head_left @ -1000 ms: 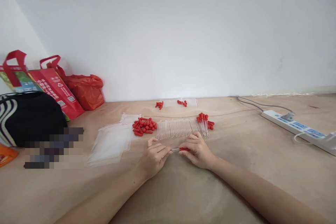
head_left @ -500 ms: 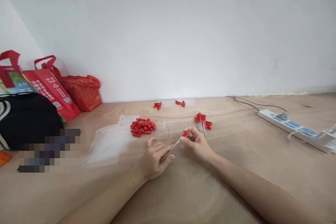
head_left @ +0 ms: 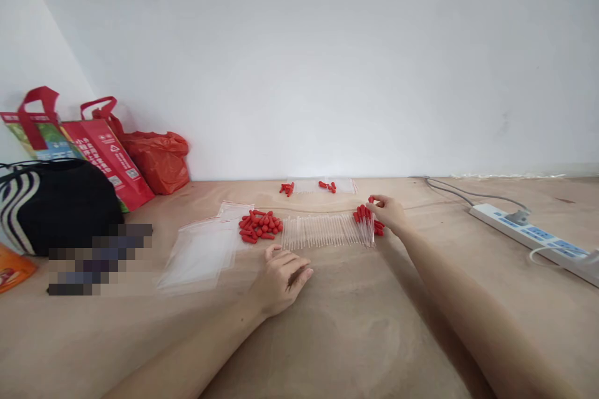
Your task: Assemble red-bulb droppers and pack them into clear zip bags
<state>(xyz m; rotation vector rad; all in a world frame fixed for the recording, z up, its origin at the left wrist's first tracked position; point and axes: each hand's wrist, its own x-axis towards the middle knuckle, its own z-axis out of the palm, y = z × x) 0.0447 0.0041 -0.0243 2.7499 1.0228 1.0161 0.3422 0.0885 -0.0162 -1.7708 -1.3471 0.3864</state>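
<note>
My right hand [head_left: 388,211] pinches the red rubber bulb of a dropper [head_left: 372,215], whose glass tube points down over a pile of droppers with red bulbs [head_left: 359,215]. Left of that pile, clear glass tubes [head_left: 318,230] lie side by side in a row. A heap of loose red rubber bulbs [head_left: 258,225] sits at the row's left end. My left hand [head_left: 283,277] rests on the table in front of the tubes, fingers apart and curved, with nothing visible in it.
Clear zip bags [head_left: 201,255] lie on the left. Against the wall is another clear bag [head_left: 344,185] with a few tubes and red bulbs. A power strip [head_left: 528,234] with cables lies right. Red bags [head_left: 156,162] and a black bag [head_left: 65,206] stand at left.
My right hand has moved right and away from me, carrying the dropper from beside my left hand to the pile. My left hand no longer touches the glass tube.
</note>
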